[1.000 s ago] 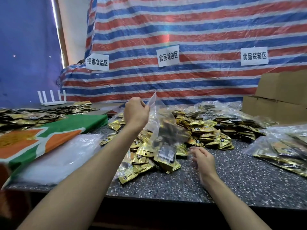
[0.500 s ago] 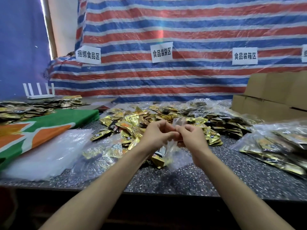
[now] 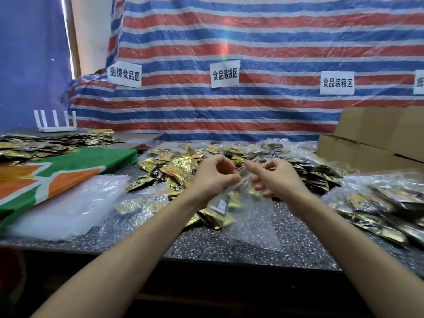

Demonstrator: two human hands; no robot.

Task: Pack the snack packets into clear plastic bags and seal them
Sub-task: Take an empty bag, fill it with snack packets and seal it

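Mid-picture, left hand (image 3: 213,177) and right hand (image 3: 278,180) pinch the clear bag (image 3: 251,218). Sealing step, I think: press its top shut.

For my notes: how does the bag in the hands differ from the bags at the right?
The held bag is pinched by the left hand and right hand; the right bags lie on the table. The held bag has few packets; the right bags look fuller. Both are clear plastic.
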